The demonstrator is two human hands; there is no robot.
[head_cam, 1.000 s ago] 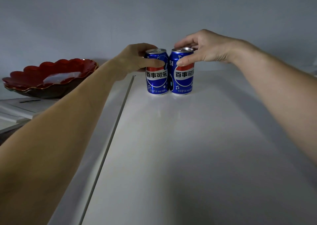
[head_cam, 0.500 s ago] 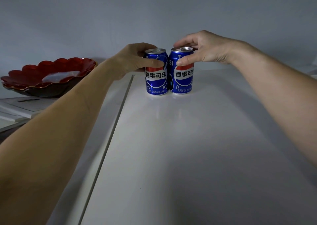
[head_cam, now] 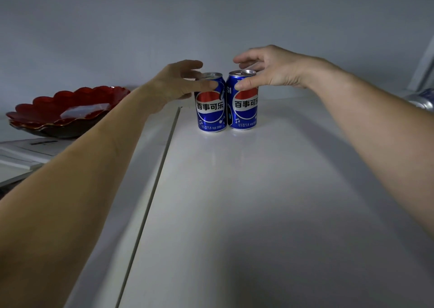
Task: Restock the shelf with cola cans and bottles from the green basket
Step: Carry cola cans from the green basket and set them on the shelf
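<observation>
Two cola cans stand upright at the far end of the white shelf (head_cam: 270, 202), side by side and touching or nearly so, labels turned toward the camera. The left can (head_cam: 210, 105) and the right can (head_cam: 244, 103) seem set close to the back wall so that the near part of the shelf stays free for more stock; that is a judgement from how they stand. The left hand (head_cam: 173, 84) is spread open with fingers apart, its thumb just at the upper side of the left can but not wrapped round it. The right hand (head_cam: 267, 70) arches loosely over the right can's top, thumb resting on the upper label and fingers raised above the rim, so it looks more like a light touch than a grip. Both hands read as letting go, with the cans bearing their own weight. The shelf is smooth, pale and slightly glossy, showing faint reflections under the cans, with a thin seam running from near to far on its left part. Left of it, on a lower white surface, sits a red scalloped dish (head_cam: 65, 112). The wall behind is plain grey, the light dim. The green basket is out of view.
</observation>
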